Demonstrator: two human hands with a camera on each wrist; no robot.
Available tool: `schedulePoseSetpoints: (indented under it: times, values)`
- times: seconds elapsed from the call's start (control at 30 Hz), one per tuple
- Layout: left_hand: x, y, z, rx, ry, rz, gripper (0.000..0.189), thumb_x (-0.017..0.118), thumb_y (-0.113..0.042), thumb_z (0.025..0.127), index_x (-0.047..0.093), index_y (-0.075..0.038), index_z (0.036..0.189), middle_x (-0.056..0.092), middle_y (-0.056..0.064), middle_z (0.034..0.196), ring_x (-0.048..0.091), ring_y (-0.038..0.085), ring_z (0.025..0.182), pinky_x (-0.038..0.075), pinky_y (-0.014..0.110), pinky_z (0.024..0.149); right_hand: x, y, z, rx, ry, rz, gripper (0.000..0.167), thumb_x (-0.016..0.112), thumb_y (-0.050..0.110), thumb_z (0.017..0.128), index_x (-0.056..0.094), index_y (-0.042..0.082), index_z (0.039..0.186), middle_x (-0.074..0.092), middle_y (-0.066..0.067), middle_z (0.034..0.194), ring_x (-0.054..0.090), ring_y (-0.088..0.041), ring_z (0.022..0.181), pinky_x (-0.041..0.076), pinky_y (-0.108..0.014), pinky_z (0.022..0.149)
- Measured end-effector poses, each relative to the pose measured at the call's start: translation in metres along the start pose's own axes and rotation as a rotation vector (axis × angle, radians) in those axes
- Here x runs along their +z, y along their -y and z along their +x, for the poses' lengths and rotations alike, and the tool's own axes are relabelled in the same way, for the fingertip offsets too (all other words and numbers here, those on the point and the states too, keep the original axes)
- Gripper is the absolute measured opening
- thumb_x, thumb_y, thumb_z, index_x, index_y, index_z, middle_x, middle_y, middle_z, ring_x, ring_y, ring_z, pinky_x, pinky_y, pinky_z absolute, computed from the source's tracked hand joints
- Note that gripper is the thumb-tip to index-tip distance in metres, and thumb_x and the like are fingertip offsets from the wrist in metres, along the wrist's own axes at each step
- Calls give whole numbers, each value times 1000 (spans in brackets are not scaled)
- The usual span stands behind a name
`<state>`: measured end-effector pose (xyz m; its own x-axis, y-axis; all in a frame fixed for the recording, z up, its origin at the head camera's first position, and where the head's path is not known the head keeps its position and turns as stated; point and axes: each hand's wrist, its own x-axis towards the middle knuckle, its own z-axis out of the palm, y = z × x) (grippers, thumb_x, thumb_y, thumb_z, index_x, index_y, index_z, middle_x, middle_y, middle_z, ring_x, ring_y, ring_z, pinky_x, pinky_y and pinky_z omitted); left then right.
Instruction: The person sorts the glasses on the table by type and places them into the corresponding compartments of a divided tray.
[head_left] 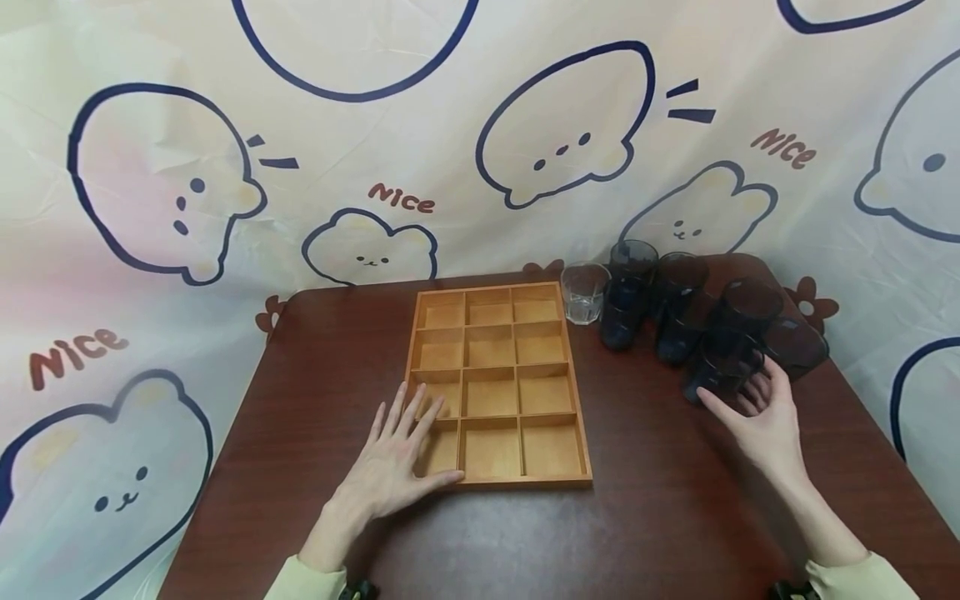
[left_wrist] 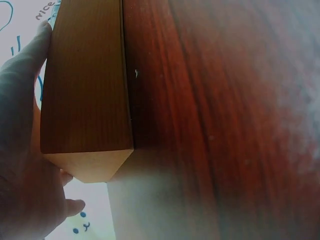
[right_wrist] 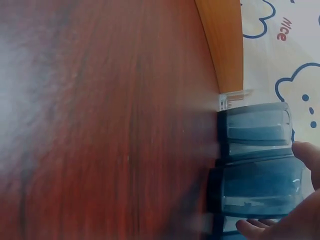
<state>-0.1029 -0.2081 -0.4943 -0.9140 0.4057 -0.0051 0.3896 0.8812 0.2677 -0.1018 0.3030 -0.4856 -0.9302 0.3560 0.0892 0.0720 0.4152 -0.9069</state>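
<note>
A wooden compartment tray lies on the table, its visible compartments bare. My left hand rests on its near left corner with the fingers spread, the thumb along the front edge. In the left wrist view the tray's side wall stands beside the hand. To the right, my right hand curls its thumb and fingers around the nearest dark blue drinking glass, which stands upright on the table. The right wrist view shows this glass between thumb and fingers.
More dark glasses, such as one at the back and one at the right, crowd close around the held one. A clear glass stands by the tray's far right corner. A patterned cloth hangs behind the brown table.
</note>
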Motion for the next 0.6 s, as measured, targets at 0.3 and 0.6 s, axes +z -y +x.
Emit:
schedulePoseSetpoints:
  times: [0.3, 0.6]
  values:
    - [-7, 9, 1, 14, -18, 13, 117, 68, -79, 90, 27, -11, 176, 19, 18, 185, 14, 38, 174, 18, 71, 136, 16, 0, 10, 50, -44, -14, 105, 86, 13, 94, 20, 23, 175, 52, -16, 163, 51, 10, 134, 40, 5, 98]
    - [-5, 11, -1, 2, -6, -12, 123, 69, -80, 90, 21, -7, 176, 7, 19, 187, 9, 36, 175, 14, 66, 139, 29, -3, 17, 37, -110, 33, 106, 87, 7, 91, 24, 27, 174, 55, -12, 161, 54, 11, 126, 41, 4, 95]
